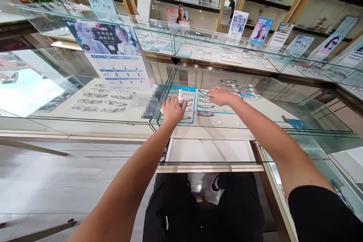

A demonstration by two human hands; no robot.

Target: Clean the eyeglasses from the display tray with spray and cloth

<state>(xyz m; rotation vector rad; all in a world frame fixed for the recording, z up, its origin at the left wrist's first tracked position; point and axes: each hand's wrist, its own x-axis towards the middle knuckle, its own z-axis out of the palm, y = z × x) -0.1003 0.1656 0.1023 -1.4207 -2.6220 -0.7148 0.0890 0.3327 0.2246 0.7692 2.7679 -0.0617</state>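
Note:
My left hand (172, 110) is closed round a small white bottle (180, 97) above the glass counter top. My right hand (221, 96) reaches over the glass counter to its right, fingers bent and pointing left, near the upper row of glasses; whether it holds anything is hidden. Below and around my hands, several pairs of glasses lie on blue-edged trays, and one dark pair (205, 114) lies just in front of the right tray. Left of my left hand, more glasses (88, 101) lie in rows inside the showcase.
A large printed sign (119, 66) stands at the left. Nearest my legs, a white drawer (210, 151) is pulled open. Behind, a glass showcase (221, 56) holds glasses and upright cards. Glass edges cross the counter.

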